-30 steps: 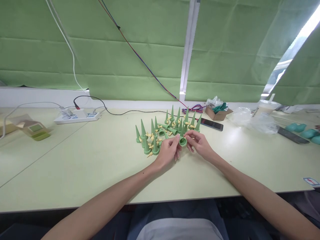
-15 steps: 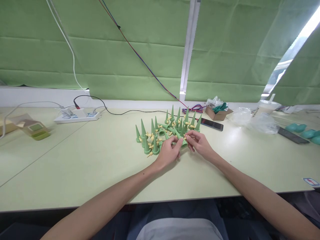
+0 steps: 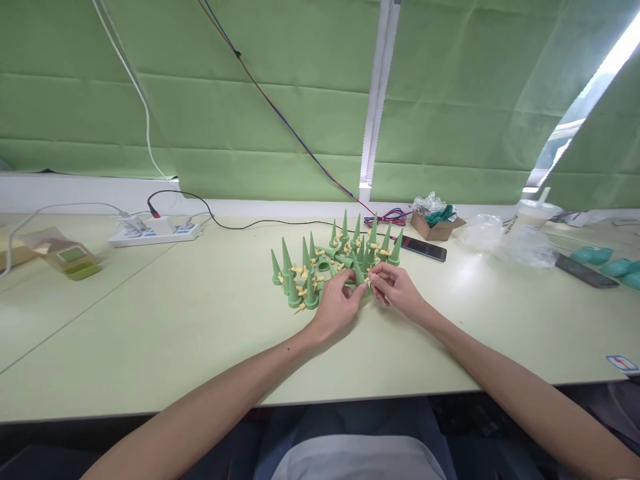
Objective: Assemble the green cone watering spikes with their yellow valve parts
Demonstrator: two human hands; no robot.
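Observation:
My left hand [image 3: 337, 303] is closed around the lower part of a green cone [image 3: 358, 269], which stands nearly upright with its tip pointing up. My right hand [image 3: 397, 288] is pinched close beside that cone's right side, at a small yellow piece [image 3: 369, 281] mostly hidden by the fingertips. Behind and left of my hands stand several more green cones [image 3: 294, 293] with small yellow pieces [image 3: 300, 308] at their sides and between them. A few green cones lie on their sides in the middle of the group, one showing its round hollow base [image 3: 323, 265].
A phone [image 3: 424, 249] and a small cardboard box [image 3: 436, 227] lie behind my right hand. Farther right are a plastic bag [image 3: 527, 247], a drink cup [image 3: 533, 215] and a dark phone [image 3: 586, 271]. A power strip [image 3: 155, 233] sits at the back left of the table [image 3: 165, 340].
The green cone in my left hand has turned from lying tilted, its base toward the lower right, to nearly upright. Both hands stay close together in almost the same place.

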